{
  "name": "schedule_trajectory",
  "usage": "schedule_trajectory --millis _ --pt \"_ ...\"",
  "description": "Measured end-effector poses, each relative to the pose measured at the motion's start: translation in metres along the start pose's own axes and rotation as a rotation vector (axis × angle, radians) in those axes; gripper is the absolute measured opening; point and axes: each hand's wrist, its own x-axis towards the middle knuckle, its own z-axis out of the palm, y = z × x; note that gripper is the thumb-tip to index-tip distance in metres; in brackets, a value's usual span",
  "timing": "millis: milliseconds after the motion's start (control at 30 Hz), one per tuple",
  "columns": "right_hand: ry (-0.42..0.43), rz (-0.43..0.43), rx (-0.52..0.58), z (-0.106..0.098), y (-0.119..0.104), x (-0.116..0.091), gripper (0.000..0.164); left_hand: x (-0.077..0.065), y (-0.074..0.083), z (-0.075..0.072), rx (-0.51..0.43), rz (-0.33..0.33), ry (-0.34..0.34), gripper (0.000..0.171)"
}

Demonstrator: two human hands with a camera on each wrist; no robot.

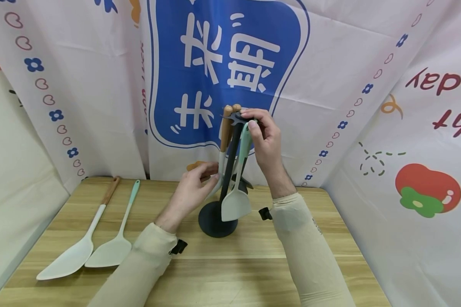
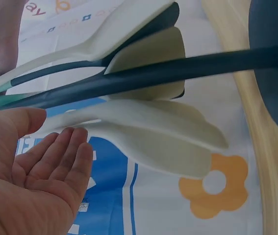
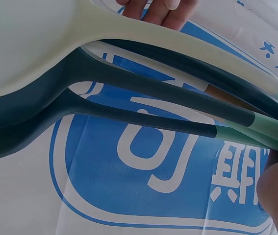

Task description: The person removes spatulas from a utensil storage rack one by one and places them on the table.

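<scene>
Wooden desk (image 1: 253,277): two utensils (image 1: 69,260) lie unhung; several others (image 1: 236,207) hang on the black stand (image 1: 210,226); left hand (image 1: 190,187) grips nothing, fingers loosely extended; right hand (image 1: 268,140) curls its fingers over the stand's top.

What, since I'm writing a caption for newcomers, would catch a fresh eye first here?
Probably the big blue lettered panel, at the upper middle of the head view. Below it, a dark utensil stand rises from the wooden table, with a hanging mint-handled spatula at its near side. On the table's left, a white wooden-handled utensil and another mint-handled spatula lie side by side.
</scene>
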Motion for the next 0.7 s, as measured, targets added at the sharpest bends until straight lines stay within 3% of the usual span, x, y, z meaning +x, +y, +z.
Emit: schedule_trajectory --millis 233,700 --pt "0.008 0.003 0.002 0.001 0.0 0.0 0.048 0.004 -0.001 0.008 -0.055 -0.016 0.041 0.039" --pt "0.013 0.01 0.002 0.001 -0.001 0.0 0.05 0.015 -0.007 0.018 -0.118 -0.058 0.058 0.03"
